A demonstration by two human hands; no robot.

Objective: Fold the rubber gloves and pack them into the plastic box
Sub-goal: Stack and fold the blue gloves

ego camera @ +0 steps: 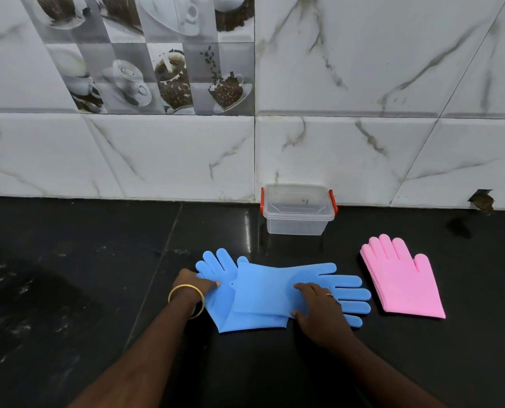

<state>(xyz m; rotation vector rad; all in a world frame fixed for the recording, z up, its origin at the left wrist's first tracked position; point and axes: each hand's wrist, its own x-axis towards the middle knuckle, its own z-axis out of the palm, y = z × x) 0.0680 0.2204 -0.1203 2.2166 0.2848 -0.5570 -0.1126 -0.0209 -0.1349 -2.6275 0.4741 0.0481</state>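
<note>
two blue gloves (pixel 263 293) are lying crossed on the black counter (pixel 68 260), one over the other — the upper one is pointing its fingers to the right, the lower one is showing its fingers up and to the left. the left hand (pixel 196 282) is pressing down on the left edge of the lower glove, fingertips flat on the rubber, not gripping anything; a gold bangle (pixel 186 300) is sitting on that wrist. the right hand (pixel 319 307) is resting spread on the upper glove, near its palm, with the thumb at the cuff edge; whether it is pinching the edge i cannot tell. pink gloves (pixel 401 278) are lying stacked flat to the right, apart from the blue ones. the plastic box (pixel 298 209) is standing behind them against the tiled wall (pixel 363 142) — lid on, red latches at both ends.
</note>
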